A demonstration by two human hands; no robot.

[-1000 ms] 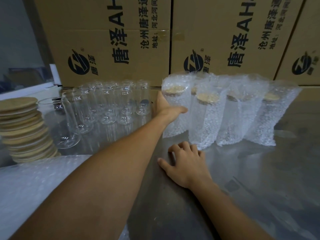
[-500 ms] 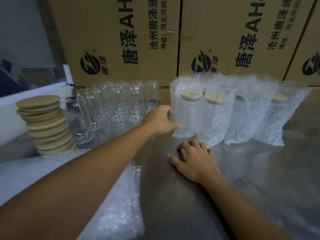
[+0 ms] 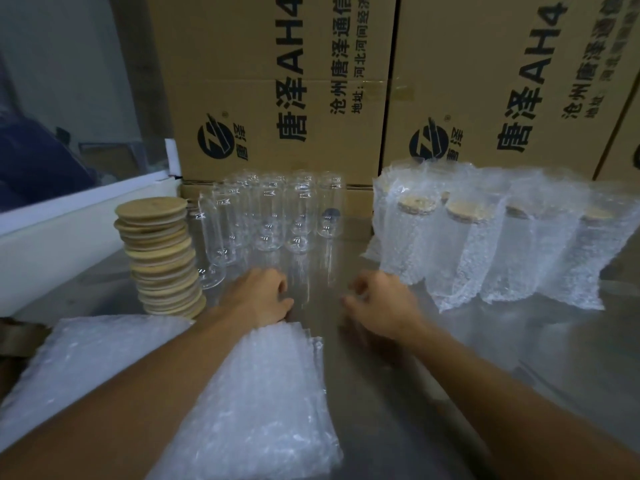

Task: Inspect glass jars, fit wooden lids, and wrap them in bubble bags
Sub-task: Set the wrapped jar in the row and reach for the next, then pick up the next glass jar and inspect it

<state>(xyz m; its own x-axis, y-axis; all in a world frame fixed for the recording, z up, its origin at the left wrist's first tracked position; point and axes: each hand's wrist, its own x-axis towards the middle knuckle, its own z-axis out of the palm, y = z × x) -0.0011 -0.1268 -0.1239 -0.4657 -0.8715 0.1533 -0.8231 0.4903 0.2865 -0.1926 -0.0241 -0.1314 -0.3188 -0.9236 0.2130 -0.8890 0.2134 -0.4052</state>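
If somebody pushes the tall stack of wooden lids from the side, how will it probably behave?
The stack of wooden lids would likely shear or topple: it is tall and its discs already sit offset and leaning. Each lid looks thin and stiff, so probably light and easy to slide. Falling lids might strike the bare glass jars standing just beside.

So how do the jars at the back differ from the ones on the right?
The bare glass jars stand open, without lids or wrapping; the wrapped jars each wear a wooden lid inside a bubble bag. The bare ones cluster by the lid stack; the wrapped ones stand in a row. Both groups stand upright on the table.
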